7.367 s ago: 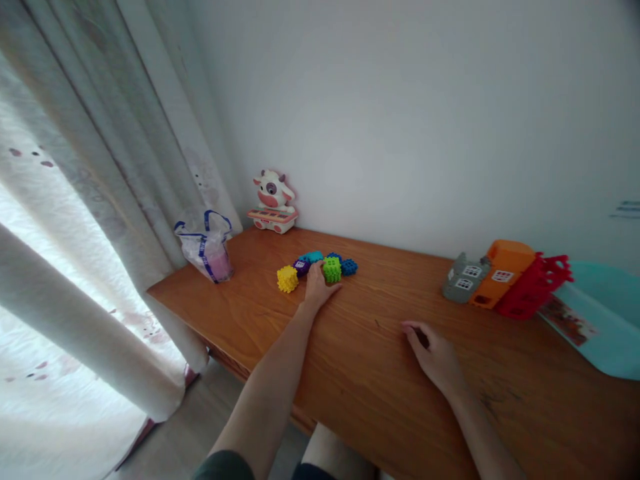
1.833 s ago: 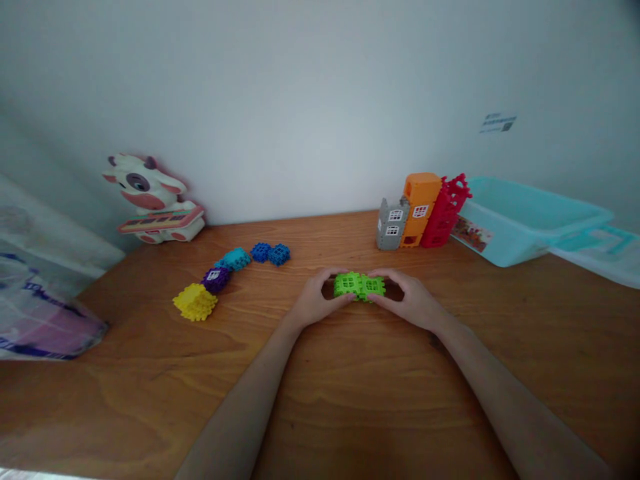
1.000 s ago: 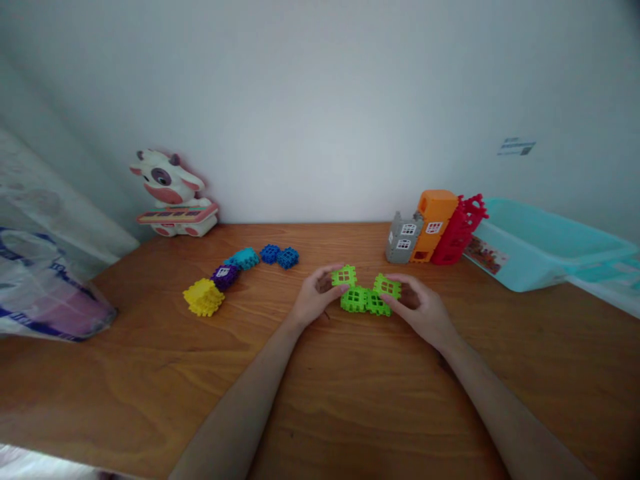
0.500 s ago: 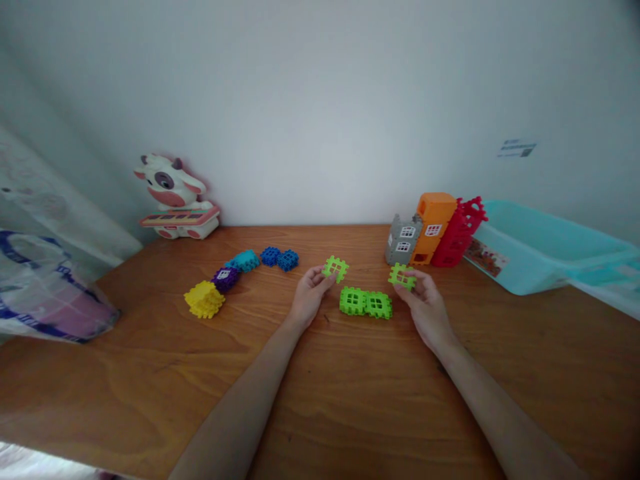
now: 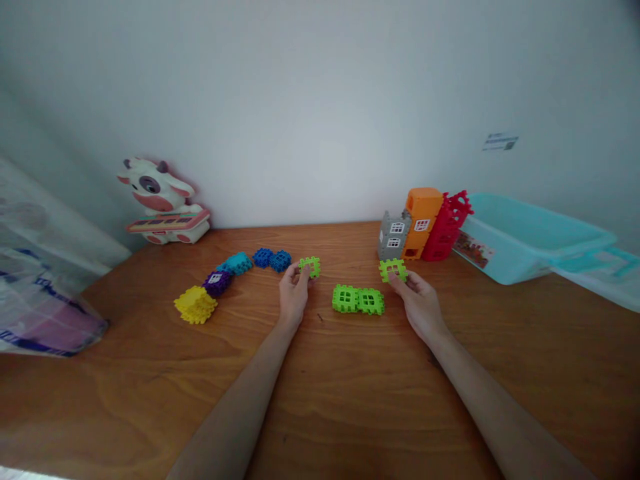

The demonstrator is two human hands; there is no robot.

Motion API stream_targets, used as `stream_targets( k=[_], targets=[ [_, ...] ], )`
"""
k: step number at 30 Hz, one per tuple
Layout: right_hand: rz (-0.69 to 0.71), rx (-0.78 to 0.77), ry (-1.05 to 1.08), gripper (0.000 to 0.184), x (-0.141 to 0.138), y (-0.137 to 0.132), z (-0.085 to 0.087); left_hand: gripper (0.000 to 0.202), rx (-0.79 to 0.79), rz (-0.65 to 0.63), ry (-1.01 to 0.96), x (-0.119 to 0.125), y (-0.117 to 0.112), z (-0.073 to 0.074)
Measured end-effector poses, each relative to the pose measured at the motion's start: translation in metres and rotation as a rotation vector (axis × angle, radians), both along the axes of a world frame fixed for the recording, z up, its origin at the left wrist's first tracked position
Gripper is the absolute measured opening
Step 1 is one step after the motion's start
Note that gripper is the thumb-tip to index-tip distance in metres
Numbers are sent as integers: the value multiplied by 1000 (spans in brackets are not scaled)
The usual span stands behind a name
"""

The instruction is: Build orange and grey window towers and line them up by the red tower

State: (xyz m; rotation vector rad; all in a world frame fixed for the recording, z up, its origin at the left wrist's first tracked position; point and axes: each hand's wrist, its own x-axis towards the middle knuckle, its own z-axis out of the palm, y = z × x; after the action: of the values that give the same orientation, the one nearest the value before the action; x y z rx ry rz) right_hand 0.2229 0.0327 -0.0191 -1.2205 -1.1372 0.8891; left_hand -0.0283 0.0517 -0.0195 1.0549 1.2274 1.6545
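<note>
Neatly, the left hand [image 5: 293, 295] pinches a lime-green waffle-block square [image 5: 310, 267] by its edge and the right hand [image 5: 417, 305] a second square [image 5: 393, 270], both firm grips held apart, either side of a joined green block pair [image 5: 358, 300] on the wooden table [image 5: 320, 413].

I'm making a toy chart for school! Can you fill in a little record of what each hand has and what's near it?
Left hand: pinches a lime-green waffle block piece
Right hand: pinches another lime-green waffle block piece
Between hands: two green waffle blocks, side by side on the wooden table
Toward the left: yellow waffle blocks, purple waffle block, teal waffle block, blue waffle blocks
Toward the right: gray, orange and red toy house pieces, turquoise plastic tub
Back left: toy cow
</note>
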Motion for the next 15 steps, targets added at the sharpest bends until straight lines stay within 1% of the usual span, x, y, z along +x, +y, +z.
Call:
stream_targets(
  k=[2,6,9,12,15],
  targets=[
    [4,-4,-11,38,-1,-1,1,40,-4,-26,34,1,-1,1],
    [9,-11,-17,34,0,3,0,43,12,-75,192,4,1,-1],
    [-27,-30,-95,29,2,9,-4,45,11,-96,257,8,7,-3],
    [-78,-59,-166,22,2,15,-6,39,54,-115,336,12,12,-1],
    [-83,-69,-187,19,-1,18,-5,31,82,-145,432,14,13,2]
  ],
)
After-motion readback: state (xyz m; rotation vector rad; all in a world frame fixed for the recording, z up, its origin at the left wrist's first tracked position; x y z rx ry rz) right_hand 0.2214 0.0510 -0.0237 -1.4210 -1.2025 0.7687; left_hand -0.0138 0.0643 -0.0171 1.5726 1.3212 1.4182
